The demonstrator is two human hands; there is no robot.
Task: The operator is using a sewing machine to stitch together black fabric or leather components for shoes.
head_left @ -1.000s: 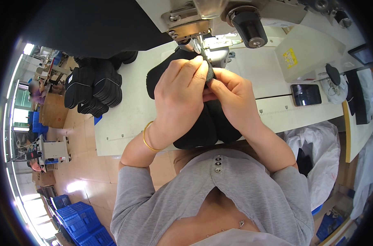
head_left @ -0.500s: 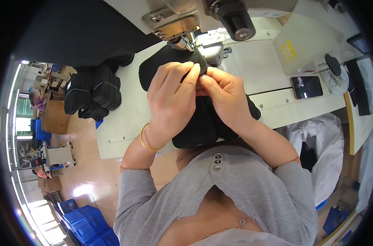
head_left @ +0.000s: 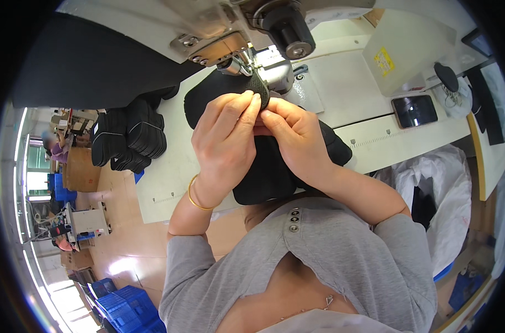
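My left hand [head_left: 223, 145] and my right hand [head_left: 298, 139] are close together below the needle area of a sewing machine [head_left: 244, 62]. Both pinch the near edge of a dark piece of textured fabric [head_left: 257, 86], whose far end runs up to the machine's foot. The fingers hide part of that edge. Left of the foot, a larger black padded piece [head_left: 208, 91] lies flat, partly behind my left hand. More black padded pieces [head_left: 265, 176] lie beneath my wrists at the table's front edge.
Tied stacks of black pieces [head_left: 146, 133] stand at the left of the white table [head_left: 162, 177]. A phone [head_left: 414, 111] lies at the right. A white bag [head_left: 449, 188] hangs beside my right arm. Blue crates [head_left: 129, 308] sit on the floor, and a person [head_left: 57, 147] sits far left.
The whole view has shifted slightly, with the machine now a little lower and further left in it. Both hands keep their pinch on the fabric, close to the same place below the foot.
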